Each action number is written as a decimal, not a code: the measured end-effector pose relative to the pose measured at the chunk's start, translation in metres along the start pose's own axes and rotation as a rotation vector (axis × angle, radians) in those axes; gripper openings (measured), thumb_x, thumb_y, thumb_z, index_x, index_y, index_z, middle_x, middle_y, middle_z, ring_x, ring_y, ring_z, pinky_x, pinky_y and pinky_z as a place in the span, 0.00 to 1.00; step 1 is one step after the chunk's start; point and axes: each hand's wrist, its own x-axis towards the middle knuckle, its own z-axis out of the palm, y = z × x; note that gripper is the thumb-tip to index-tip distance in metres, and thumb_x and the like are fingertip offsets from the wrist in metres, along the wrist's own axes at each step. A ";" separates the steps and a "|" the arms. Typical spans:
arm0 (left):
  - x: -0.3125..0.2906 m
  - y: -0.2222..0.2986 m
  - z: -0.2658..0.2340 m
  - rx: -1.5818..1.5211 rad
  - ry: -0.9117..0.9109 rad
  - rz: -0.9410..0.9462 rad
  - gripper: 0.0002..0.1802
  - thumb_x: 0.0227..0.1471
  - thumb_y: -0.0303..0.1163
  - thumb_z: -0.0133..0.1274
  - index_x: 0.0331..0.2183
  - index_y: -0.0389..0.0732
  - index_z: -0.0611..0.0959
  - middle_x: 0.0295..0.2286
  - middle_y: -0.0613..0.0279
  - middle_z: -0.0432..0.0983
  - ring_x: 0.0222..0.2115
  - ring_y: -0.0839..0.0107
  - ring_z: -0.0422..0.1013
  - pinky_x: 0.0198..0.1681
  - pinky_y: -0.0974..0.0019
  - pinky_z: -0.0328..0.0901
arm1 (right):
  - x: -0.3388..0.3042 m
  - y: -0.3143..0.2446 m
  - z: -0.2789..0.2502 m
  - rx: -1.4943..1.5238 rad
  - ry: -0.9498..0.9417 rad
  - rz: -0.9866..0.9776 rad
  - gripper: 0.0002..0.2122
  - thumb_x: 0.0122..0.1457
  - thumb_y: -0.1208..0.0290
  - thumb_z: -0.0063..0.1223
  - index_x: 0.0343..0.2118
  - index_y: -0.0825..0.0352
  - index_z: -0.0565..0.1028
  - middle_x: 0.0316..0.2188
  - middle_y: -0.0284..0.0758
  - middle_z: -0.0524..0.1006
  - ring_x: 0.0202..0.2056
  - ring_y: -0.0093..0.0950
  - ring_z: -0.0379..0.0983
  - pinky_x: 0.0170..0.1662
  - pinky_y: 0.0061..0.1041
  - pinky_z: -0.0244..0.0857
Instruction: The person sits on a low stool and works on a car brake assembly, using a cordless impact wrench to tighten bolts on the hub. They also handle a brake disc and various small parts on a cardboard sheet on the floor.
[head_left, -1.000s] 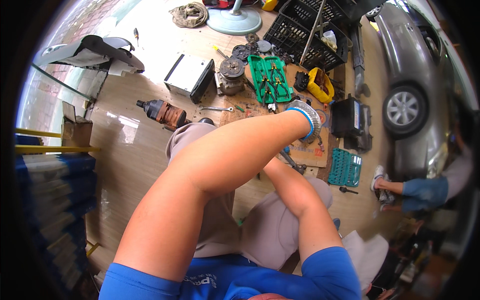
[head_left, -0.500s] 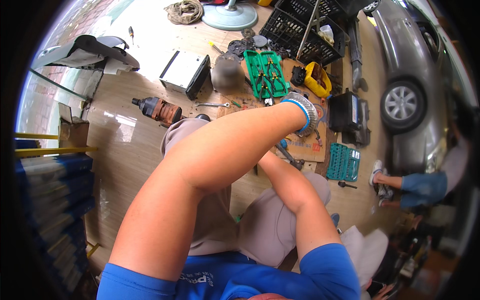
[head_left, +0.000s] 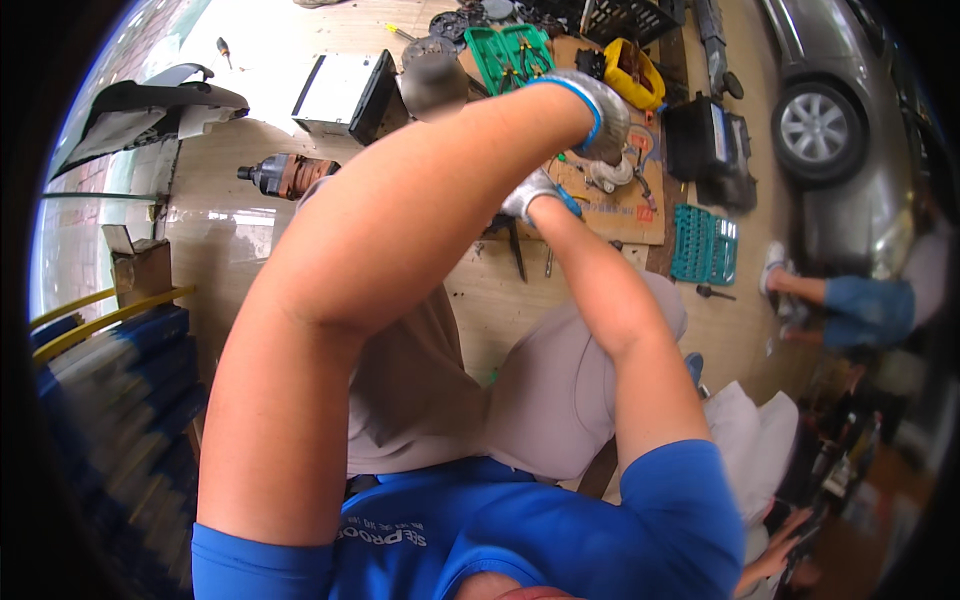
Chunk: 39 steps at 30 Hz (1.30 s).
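Note:
My left arm crosses over to the right, and my left hand (head_left: 603, 112) wears a grey-white glove with a blue cuff. Its fingers curl downward just above a pale, rounded metal part (head_left: 610, 176) on the cardboard (head_left: 630, 222); what lies inside them is hidden. Lower down, close beneath my left forearm, is my right hand (head_left: 533, 194) in a similar glove. A small blue item (head_left: 570, 201) shows beside it. My left forearm covers the right fingers, so their grip cannot be seen. A dark, thin tool (head_left: 516, 250) lies below the right hand.
A green plier case (head_left: 508, 58) and a yellow container (head_left: 634, 75) stand beyond my hands. Rightward are a black battery (head_left: 697, 140), a teal socket case (head_left: 705, 245) and a parked car (head_left: 850, 130). At left lie a white box (head_left: 335, 95) and an orange-brown power tool (head_left: 287, 175).
The view has shifted, so the scene sits higher. My left hand has moved farther away over the cardboard. My right glove and the pale metal part have come into sight.

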 end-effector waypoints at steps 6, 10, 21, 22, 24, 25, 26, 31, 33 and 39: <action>-0.003 -0.022 0.015 -0.028 0.095 0.022 0.26 0.56 0.51 0.50 0.40 0.38 0.87 0.36 0.46 0.84 0.38 0.50 0.80 0.46 0.52 0.72 | -0.052 -0.007 -0.094 0.203 -0.518 0.380 0.42 0.63 0.29 0.37 0.33 0.75 0.82 0.32 0.51 0.81 0.36 0.41 0.81 0.45 0.43 0.70; -0.004 -0.022 0.014 0.002 0.118 0.037 0.24 0.56 0.50 0.50 0.37 0.38 0.87 0.33 0.47 0.83 0.35 0.53 0.79 0.43 0.51 0.72 | -0.066 0.016 -0.072 0.007 -0.400 0.153 0.35 0.64 0.35 0.42 0.35 0.70 0.83 0.38 0.51 0.82 0.42 0.45 0.80 0.48 0.43 0.71; 0.003 -0.011 0.025 0.050 0.044 -0.001 0.26 0.57 0.53 0.50 0.41 0.40 0.87 0.38 0.47 0.83 0.40 0.52 0.79 0.46 0.51 0.71 | -0.077 -0.012 -0.091 0.012 -0.328 0.204 0.36 0.59 0.47 0.55 0.66 0.63 0.64 0.65 0.44 0.66 0.63 0.44 0.67 0.64 0.40 0.62; 0.003 -0.009 0.026 0.048 0.044 0.009 0.27 0.57 0.53 0.50 0.41 0.40 0.87 0.39 0.46 0.83 0.40 0.52 0.79 0.47 0.51 0.71 | -0.078 -0.022 -0.094 0.026 -0.294 0.183 0.38 0.59 0.48 0.56 0.68 0.62 0.61 0.68 0.43 0.63 0.64 0.45 0.65 0.66 0.39 0.60; 0.001 -0.006 0.025 0.050 0.045 0.026 0.27 0.57 0.53 0.50 0.42 0.39 0.87 0.39 0.46 0.83 0.41 0.52 0.79 0.47 0.51 0.71 | -0.075 -0.033 -0.090 0.019 -0.218 0.099 0.43 0.56 0.49 0.62 0.71 0.61 0.56 0.70 0.44 0.58 0.67 0.44 0.61 0.67 0.40 0.59; 0.002 -0.005 0.023 0.048 0.028 0.035 0.27 0.58 0.53 0.50 0.43 0.39 0.86 0.39 0.46 0.83 0.41 0.51 0.79 0.47 0.51 0.71 | -0.074 -0.040 -0.088 0.011 -0.182 0.075 0.43 0.56 0.49 0.62 0.71 0.61 0.55 0.70 0.45 0.58 0.67 0.44 0.60 0.67 0.40 0.59; 0.002 -0.005 0.022 0.049 0.046 0.043 0.27 0.57 0.52 0.51 0.43 0.39 0.87 0.39 0.46 0.83 0.41 0.51 0.79 0.47 0.51 0.71 | -0.074 -0.047 -0.088 0.002 -0.147 0.055 0.44 0.56 0.49 0.63 0.71 0.61 0.54 0.70 0.46 0.57 0.67 0.44 0.60 0.67 0.40 0.58; 0.008 -0.010 0.024 0.034 0.075 0.024 0.24 0.58 0.49 0.50 0.42 0.40 0.88 0.39 0.51 0.84 0.38 0.53 0.79 0.44 0.52 0.72 | -0.049 -0.065 -0.067 -0.273 -0.155 -0.152 0.45 0.50 0.52 0.69 0.69 0.58 0.59 0.73 0.41 0.52 0.71 0.46 0.52 0.68 0.47 0.56; 0.007 -0.012 0.026 0.043 0.075 0.002 0.23 0.60 0.49 0.50 0.41 0.41 0.88 0.38 0.54 0.84 0.37 0.55 0.79 0.43 0.52 0.73 | -0.044 -0.081 -0.073 -0.380 -0.272 -0.244 0.45 0.48 0.52 0.71 0.68 0.55 0.61 0.72 0.41 0.54 0.70 0.46 0.53 0.67 0.48 0.57; 0.010 -0.022 0.018 0.051 0.040 0.070 0.28 0.59 0.52 0.50 0.46 0.38 0.87 0.42 0.49 0.84 0.41 0.54 0.80 0.47 0.53 0.73 | -0.032 -0.086 -0.077 -0.155 -0.328 0.006 0.45 0.46 0.44 0.69 0.66 0.56 0.64 0.67 0.43 0.63 0.65 0.45 0.64 0.63 0.45 0.63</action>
